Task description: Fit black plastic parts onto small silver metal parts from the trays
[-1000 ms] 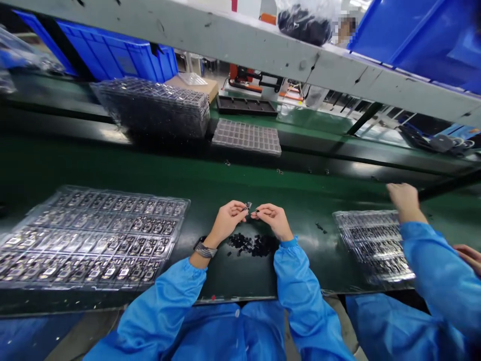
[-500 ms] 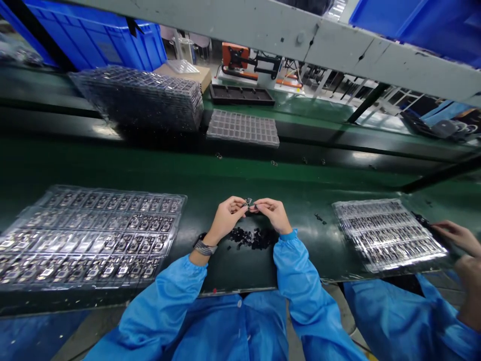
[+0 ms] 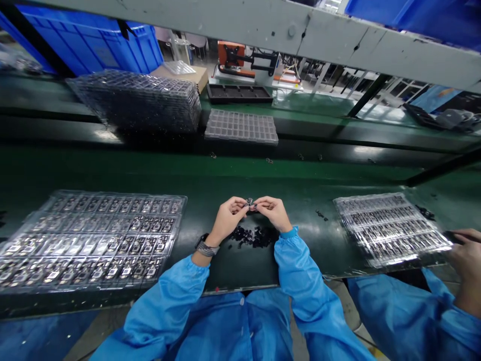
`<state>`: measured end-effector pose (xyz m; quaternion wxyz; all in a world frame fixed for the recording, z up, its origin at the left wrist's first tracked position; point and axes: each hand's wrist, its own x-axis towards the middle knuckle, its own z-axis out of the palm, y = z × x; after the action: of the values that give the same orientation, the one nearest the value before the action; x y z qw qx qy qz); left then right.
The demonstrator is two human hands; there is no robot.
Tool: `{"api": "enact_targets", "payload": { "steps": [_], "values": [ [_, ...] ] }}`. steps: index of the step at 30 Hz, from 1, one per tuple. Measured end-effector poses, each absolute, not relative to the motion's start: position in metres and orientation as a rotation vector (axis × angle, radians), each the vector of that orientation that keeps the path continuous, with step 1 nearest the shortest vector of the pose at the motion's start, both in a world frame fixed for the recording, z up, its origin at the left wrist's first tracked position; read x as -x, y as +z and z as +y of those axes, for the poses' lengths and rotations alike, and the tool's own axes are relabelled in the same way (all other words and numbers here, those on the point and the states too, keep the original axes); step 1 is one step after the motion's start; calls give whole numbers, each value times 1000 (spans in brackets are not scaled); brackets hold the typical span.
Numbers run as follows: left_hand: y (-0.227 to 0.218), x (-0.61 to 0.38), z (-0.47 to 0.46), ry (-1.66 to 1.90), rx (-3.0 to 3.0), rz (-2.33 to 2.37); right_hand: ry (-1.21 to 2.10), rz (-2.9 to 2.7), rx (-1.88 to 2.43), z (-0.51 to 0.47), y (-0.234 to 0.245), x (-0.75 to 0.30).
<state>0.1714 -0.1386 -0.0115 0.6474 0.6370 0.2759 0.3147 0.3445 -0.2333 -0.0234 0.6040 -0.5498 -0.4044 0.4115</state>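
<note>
My left hand [image 3: 227,218] has its thumb and fingers closed on a small circuit board [image 3: 249,201] above the green bench. Facing it, my right hand [image 3: 273,213] pinches at the board's right side, with a tiny dark piece at its fingertips; its exact kind is too small to tell. Just below both hands lies a loose pile of small black pieces [image 3: 253,237]. To the left, clear plastic trays [image 3: 93,228] hold rows of similar circuit boards.
On the right stands a stack of filled trays [image 3: 391,228], with a co-worker's hand [image 3: 466,253] beside it. A few black pieces [image 3: 321,215] lie between. Behind are an empty clear tray [image 3: 241,126], a tall tray stack [image 3: 139,100], a black tray [image 3: 239,94] and a blue bin [image 3: 93,40].
My hands stay together at the circuit board with barely any movement. The co-worker's hand has drawn back toward the right, away from the black pieces by the tray stack. The view has shifted slightly.
</note>
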Motion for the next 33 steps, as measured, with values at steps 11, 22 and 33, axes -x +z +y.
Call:
{"api": "enact_targets", "payload": {
  "steps": [11,22,33],
  "values": [
    [-23,-176,-155,796,-1671,632,858,-869,1339,-227,-32,-341],
    [-30,-177,-154,839,-1796,691,864,-904,1373,-228,-28,-336],
    [-27,-178,-151,748,-1640,672,826,-932,1411,-230,-27,-337]
  ]
}}
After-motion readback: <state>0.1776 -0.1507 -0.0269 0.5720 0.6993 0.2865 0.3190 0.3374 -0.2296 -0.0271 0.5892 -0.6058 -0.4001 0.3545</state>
